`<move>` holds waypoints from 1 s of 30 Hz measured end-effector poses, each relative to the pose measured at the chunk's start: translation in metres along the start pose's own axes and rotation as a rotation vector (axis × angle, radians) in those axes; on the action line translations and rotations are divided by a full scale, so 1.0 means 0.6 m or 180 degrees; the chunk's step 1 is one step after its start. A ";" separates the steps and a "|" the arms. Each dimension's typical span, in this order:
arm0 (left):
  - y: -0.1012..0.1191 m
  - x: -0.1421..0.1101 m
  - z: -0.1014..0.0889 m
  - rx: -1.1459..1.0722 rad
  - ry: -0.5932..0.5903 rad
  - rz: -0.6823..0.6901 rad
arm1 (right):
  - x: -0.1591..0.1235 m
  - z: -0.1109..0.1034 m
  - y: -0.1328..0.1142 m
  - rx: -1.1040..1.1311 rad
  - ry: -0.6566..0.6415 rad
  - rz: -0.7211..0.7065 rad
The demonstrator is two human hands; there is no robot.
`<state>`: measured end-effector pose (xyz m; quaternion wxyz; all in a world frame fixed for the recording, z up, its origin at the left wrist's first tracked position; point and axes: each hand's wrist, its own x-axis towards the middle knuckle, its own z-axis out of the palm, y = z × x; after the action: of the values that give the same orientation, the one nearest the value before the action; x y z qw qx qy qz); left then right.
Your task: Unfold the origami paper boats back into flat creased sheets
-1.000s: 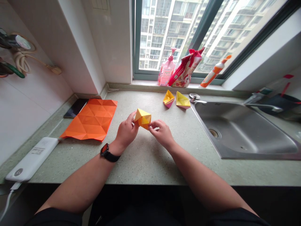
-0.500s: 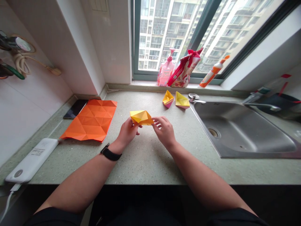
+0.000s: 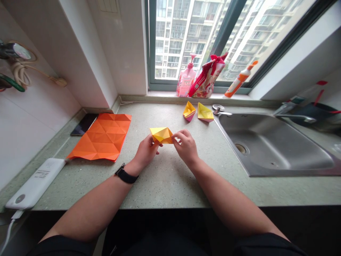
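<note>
A folded yellow-orange origami paper (image 3: 161, 134) is held between my two hands above the counter. My left hand (image 3: 147, 150), with a black watch on its wrist, grips its left end from below, some fingers hidden underneath. At its right end my right hand (image 3: 185, 145) pinches the paper between thumb and fingers. Farther back stand two small folded paper boats, one orange-yellow and pink (image 3: 189, 112), one yellow with a pinkish outside (image 3: 205, 113). To the left lies a creased orange paper sheet (image 3: 103, 137).
A dark phone (image 3: 84, 124) lies partly under the orange sheet. A white power bank (image 3: 36, 184) with a cable sits at the left front. The steel sink (image 3: 282, 145) is on the right. A pump bottle (image 3: 185, 81), red bag (image 3: 209, 78) and orange-white bottle (image 3: 239, 81) line the windowsill.
The folded paper has turned slightly in my hands, and its left end has come a little right and down. Both hands keep hold of it. The whole view has shifted slightly.
</note>
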<state>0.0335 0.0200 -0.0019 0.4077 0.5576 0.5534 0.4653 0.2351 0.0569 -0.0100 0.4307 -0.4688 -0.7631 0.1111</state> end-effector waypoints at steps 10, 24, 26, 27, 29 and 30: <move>0.011 0.000 0.002 -0.0484 -0.0113 -0.0518 | 0.005 -0.008 0.001 -0.0516 0.0015 -0.0204; 0.004 0.003 0.001 -0.0738 -0.0206 -0.0450 | 0.006 -0.004 0.005 0.0234 -0.0098 0.0286; 0.003 0.002 0.002 -0.0697 -0.0237 -0.0359 | 0.006 -0.004 0.005 0.0129 -0.0074 0.0336; 0.002 0.002 0.002 -0.0674 -0.0247 -0.0322 | 0.006 -0.003 0.005 0.0064 -0.0068 0.0347; 0.000 0.002 0.004 -0.0596 -0.0259 -0.0283 | 0.005 -0.002 0.005 -0.0059 -0.0061 0.0337; -0.001 0.002 0.004 -0.0534 -0.0238 -0.0276 | 0.005 -0.002 0.006 -0.0105 -0.0070 0.0311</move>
<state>0.0359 0.0214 -0.0028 0.4931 0.5140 0.5205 0.4708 0.2375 0.0610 -0.0097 0.4086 -0.5113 -0.7457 0.1245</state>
